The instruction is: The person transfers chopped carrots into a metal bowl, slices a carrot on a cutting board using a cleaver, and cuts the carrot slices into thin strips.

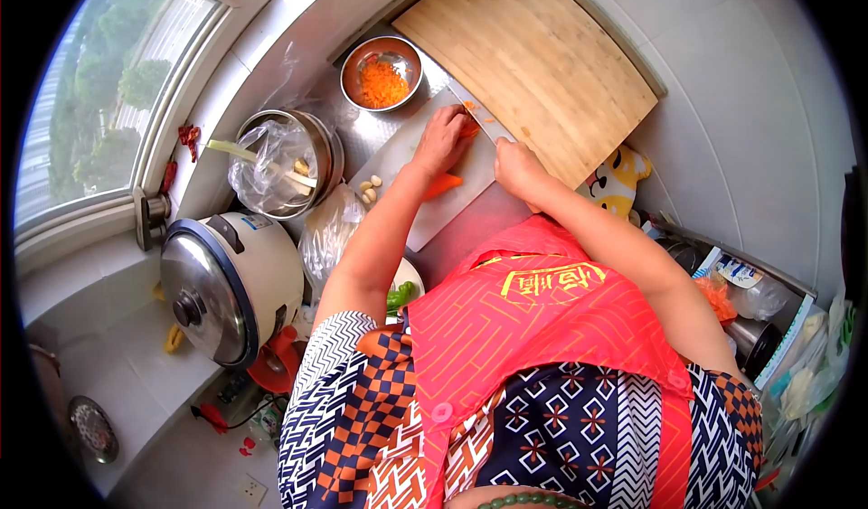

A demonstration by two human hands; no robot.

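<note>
1. The left hand [441,140] is curled over a carrot [468,130], grasping it against the white cutting board [404,164] near the board's far end; its fingertips are partly hidden.
2. The right hand [518,167] is clenched around the handle of a knife, the handle itself covered by the fist; the blade [486,119] slants across the board's far right part, just beside the carrot.
3. Small orange bits lie near the blade, and another carrot piece [443,186] rests beside the left wrist, toward the board's right edge.
4. Garlic cloves [370,189] sit by the board's left edge.
5. Beyond the board, toward the worktop's far edge, a metal bowl [351,77] holds orange shreds [382,84].
6. A wooden board [533,61] covers the worktop's far right corner.
7. Along the worktop's left edge stand a pot [324,150] with a plastic bag [268,167] in it and, nearer, a rice cooker [262,265].
</note>
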